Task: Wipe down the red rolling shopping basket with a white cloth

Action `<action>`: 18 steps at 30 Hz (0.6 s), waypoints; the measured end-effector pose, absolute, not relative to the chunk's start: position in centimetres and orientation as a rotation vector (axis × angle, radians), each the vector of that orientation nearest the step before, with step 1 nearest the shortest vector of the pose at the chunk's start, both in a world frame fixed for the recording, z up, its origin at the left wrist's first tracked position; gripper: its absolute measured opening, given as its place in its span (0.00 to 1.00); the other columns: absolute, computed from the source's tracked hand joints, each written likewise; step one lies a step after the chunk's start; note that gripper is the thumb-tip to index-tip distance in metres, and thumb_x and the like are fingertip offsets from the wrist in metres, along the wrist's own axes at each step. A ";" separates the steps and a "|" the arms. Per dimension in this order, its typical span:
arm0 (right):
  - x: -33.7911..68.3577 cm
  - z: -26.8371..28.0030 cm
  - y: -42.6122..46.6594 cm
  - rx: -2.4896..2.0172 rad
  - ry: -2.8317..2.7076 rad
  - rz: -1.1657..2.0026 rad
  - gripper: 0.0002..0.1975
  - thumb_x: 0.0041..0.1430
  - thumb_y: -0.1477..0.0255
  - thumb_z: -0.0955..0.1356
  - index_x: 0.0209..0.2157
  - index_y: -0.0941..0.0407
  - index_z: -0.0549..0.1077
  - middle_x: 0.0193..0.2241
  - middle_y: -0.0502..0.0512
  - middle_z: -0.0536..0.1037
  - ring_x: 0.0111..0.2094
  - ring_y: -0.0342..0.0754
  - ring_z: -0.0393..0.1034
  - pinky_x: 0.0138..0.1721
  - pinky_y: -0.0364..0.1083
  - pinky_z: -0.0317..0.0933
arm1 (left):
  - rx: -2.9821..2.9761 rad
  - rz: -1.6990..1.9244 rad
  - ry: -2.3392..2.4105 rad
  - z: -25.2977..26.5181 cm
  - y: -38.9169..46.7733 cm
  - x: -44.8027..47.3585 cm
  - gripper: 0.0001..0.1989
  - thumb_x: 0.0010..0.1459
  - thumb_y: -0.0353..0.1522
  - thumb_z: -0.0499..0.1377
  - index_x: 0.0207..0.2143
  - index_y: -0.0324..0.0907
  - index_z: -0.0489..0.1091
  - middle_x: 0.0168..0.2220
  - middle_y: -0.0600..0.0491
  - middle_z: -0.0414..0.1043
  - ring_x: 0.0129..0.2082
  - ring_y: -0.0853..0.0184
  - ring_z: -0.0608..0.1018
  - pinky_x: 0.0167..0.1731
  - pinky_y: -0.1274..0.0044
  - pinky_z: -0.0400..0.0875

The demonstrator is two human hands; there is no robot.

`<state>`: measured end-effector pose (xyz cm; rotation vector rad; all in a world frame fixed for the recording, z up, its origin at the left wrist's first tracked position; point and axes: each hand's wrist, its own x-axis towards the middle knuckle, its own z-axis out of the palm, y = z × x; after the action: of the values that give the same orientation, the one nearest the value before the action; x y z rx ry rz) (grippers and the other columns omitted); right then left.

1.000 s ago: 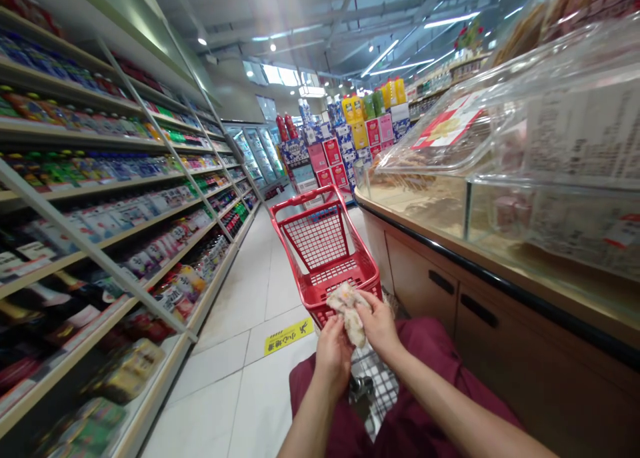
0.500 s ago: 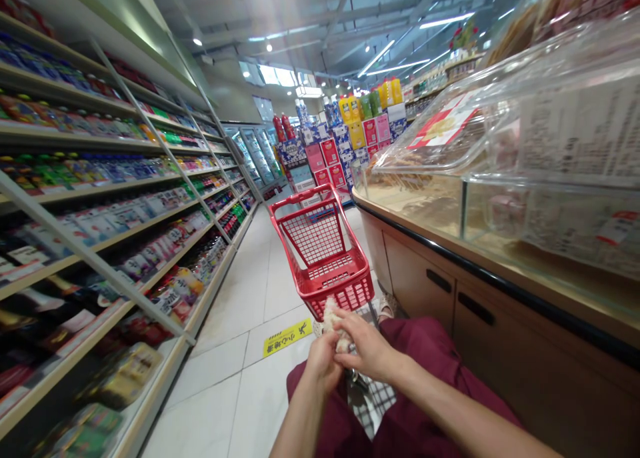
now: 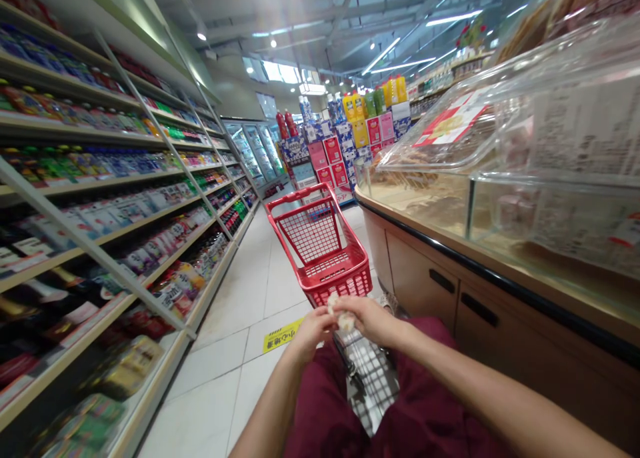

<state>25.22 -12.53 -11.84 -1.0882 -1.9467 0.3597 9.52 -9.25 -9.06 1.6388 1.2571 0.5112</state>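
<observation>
A small cream-coloured fluffy thing (image 3: 346, 321) is between my two hands, over my lap; its exact kind I cannot make out. My right hand (image 3: 369, 317) is closed round its upper right side. On its left edge, the bent fingers of my left hand (image 3: 314, 330) pinch together against it. Beneath the hands lies a black-and-white checked cloth item (image 3: 373, 378) between my maroon-clad knees. A red shopping cart (image 3: 334, 288) with a grid basket stands just beyond my hands, touched by neither.
Shelves of bottles and packets (image 3: 150, 198) line the left side. To the right runs a wooden display counter (image 3: 415, 265) with clear covers. A yellow floor sticker (image 3: 280, 337) marks the tiles. Stacked drink boxes (image 3: 333, 161) stand behind the cart.
My left hand has shifted up and left, and the two hands are a little further apart. The right hand has risen slightly with the fluffy thing. More of the checked cloth shows.
</observation>
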 end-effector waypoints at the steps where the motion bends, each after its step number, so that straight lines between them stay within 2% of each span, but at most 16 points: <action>1: 26.0 -11.3 -11.6 -1.142 -1.890 0.280 0.24 0.46 0.85 0.59 0.44 0.54 0.69 0.46 0.54 0.70 0.49 0.45 0.62 0.50 0.47 0.55 | 1.711 0.539 1.311 -8.9 -8.3 9.5 0.20 0.45 0.29 0.51 0.43 0.37 0.63 0.45 0.43 0.68 0.44 0.61 0.71 0.44 0.69 0.63; 3: 27.6 -10.4 -9.5 -1.345 -1.747 0.070 0.24 0.49 0.84 0.59 0.48 0.54 0.67 0.51 0.55 0.66 0.54 0.47 0.55 0.53 0.49 0.52 | 1.877 0.586 1.418 -8.8 -6.4 9.3 0.26 0.46 0.27 0.49 0.50 0.39 0.57 0.55 0.44 0.56 0.55 0.62 0.59 0.53 0.68 0.53; 5: 28.5 -10.5 -7.8 -1.579 -1.658 -0.102 0.24 0.51 0.82 0.58 0.51 0.55 0.63 0.54 0.57 0.60 0.57 0.51 0.48 0.54 0.55 0.48 | 2.041 0.563 1.493 -9.0 -5.2 9.0 0.31 0.44 0.25 0.50 0.54 0.40 0.52 0.60 0.47 0.45 0.60 0.64 0.48 0.57 0.67 0.40; 7: 28.1 -11.7 -7.0 -1.721 -1.690 -0.152 0.23 0.52 0.83 0.58 0.51 0.57 0.63 0.54 0.61 0.61 0.57 0.54 0.48 0.52 0.59 0.48 | 2.186 0.468 1.530 -9.6 -4.7 8.7 0.33 0.41 0.23 0.51 0.54 0.40 0.53 0.61 0.47 0.44 0.60 0.63 0.45 0.57 0.63 0.34; 10: 26.0 -14.6 -7.0 -1.707 -1.826 -0.128 0.21 0.52 0.84 0.58 0.48 0.59 0.65 0.51 0.63 0.64 0.54 0.54 0.55 0.51 0.58 0.50 | 2.357 0.322 1.563 -10.5 -4.9 8.3 0.34 0.40 0.23 0.51 0.54 0.41 0.53 0.60 0.46 0.45 0.60 0.61 0.47 0.56 0.58 0.35; 13: 25.3 -16.4 -7.4 -1.576 -1.955 -0.166 0.22 0.52 0.83 0.58 0.49 0.57 0.65 0.52 0.59 0.64 0.54 0.52 0.54 0.53 0.56 0.49 | 2.471 0.226 1.587 -10.8 -5.3 8.0 0.32 0.43 0.25 0.50 0.54 0.41 0.52 0.60 0.46 0.45 0.60 0.61 0.48 0.55 0.57 0.37; 18: 27.3 -14.5 -6.9 -1.636 -1.586 -0.100 0.26 0.48 0.84 0.57 0.50 0.59 0.63 0.52 0.60 0.63 0.55 0.52 0.53 0.53 0.56 0.48 | 2.564 0.192 1.613 -10.3 -5.7 8.1 0.29 0.45 0.27 0.48 0.53 0.40 0.53 0.58 0.46 0.51 0.58 0.61 0.53 0.54 0.57 0.42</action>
<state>27.35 -6.95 -14.48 -1.6359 -1.5861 -0.0999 8.10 -5.74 -10.30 2.5640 1.6131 0.1918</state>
